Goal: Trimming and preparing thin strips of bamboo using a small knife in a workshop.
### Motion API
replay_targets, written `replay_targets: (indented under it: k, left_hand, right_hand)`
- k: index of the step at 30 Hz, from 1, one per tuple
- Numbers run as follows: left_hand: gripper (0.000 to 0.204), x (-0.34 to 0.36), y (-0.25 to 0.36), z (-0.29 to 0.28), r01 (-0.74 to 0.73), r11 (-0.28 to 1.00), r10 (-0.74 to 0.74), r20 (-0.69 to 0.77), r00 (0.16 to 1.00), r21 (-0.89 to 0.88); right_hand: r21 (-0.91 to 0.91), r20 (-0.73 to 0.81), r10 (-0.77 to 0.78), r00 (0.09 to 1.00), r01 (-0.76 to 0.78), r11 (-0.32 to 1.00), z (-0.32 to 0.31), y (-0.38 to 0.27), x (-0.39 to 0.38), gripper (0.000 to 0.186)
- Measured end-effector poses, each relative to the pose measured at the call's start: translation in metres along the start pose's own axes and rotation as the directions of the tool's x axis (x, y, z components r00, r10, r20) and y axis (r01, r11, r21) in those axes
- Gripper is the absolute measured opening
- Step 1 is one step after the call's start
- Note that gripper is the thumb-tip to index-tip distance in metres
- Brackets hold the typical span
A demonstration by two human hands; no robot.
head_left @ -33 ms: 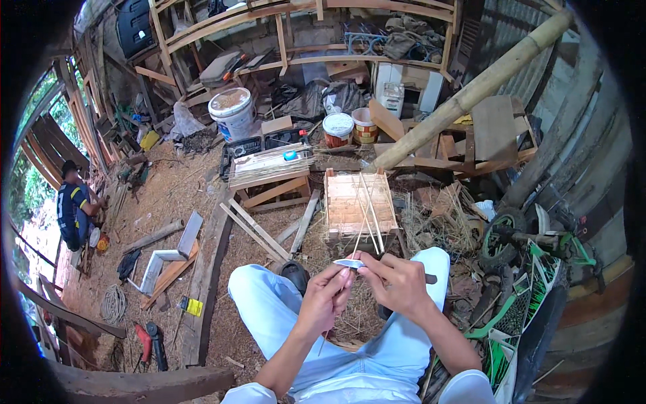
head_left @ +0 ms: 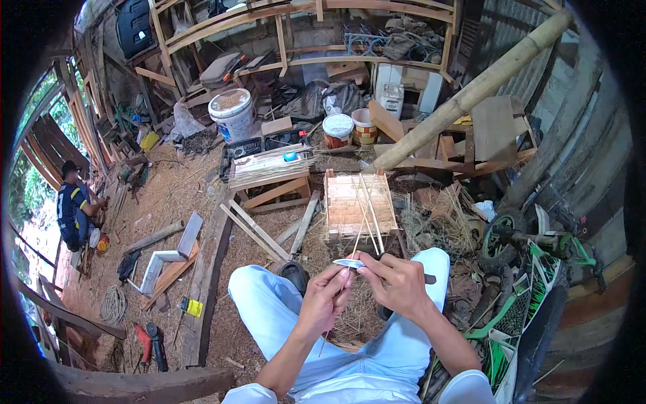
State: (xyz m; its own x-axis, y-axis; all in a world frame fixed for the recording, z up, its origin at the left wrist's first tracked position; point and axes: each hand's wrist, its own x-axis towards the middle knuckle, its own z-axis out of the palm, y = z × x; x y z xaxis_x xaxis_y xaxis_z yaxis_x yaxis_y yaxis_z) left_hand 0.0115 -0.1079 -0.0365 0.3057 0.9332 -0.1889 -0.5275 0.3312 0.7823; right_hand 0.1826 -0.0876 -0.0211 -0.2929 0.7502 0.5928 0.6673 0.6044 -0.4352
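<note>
Between my knees, both hands come together around a small knife [head_left: 346, 263] with a pale blade. My right hand [head_left: 402, 286] is closed on the knife; a dark end, apparently its handle, sticks out beyond the hand over my right knee. A thin strip [head_left: 323, 342] is pinched in my left hand [head_left: 326, 296], its tail hanging below the fingers. The blade lies across the left fingertips, and the exact contact with the strip is hidden. Just past my hands, long narrow strips [head_left: 367, 209] lean on a slatted wooden box [head_left: 340, 202].
Left of the box stands a low bench [head_left: 269, 176] with a bundle of thin sticks. Buckets [head_left: 231, 114] stand farther back. A bamboo pole [head_left: 471, 91] slants down at right, above a green bicycle [head_left: 511, 296]. Another person [head_left: 73, 205] crouches far left. Power tools [head_left: 153, 345] lie lower left.
</note>
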Motion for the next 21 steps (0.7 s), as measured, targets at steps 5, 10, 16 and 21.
replay_targets:
  k: [5, 10, 16, 21]
  left_hand:
    - [0.037, -0.001, 0.001, 0.004, 0.009, 1.000, -0.009, -0.021, 1.000, 0.001]
    - [0.038, -0.010, -0.018, -0.009, 0.095, 0.995, -0.095, -0.007, 0.995, 0.030]
    - [0.038, -0.003, -0.017, -0.016, 0.051, 0.998, -0.052, 0.006, 0.999, 0.034]
    - [0.039, -0.006, -0.018, -0.013, 0.053, 0.995, -0.052, -0.004, 0.999, 0.090]
  right_hand:
    - [-0.056, -0.061, 0.044, 0.997, -0.047, 0.997, 0.006, 0.019, 0.005, 0.022]
    - [0.008, -0.177, 0.141, 0.974, -0.142, 0.990, -0.008, 0.044, 0.023, 0.021]
    - [0.039, 0.036, -0.007, 0.999, 0.006, 0.999, 0.003, 0.007, -0.010, 0.021]
    - [0.038, -0.040, 0.096, 0.995, -0.094, 0.995, 0.003, 0.026, 0.004, 0.021]
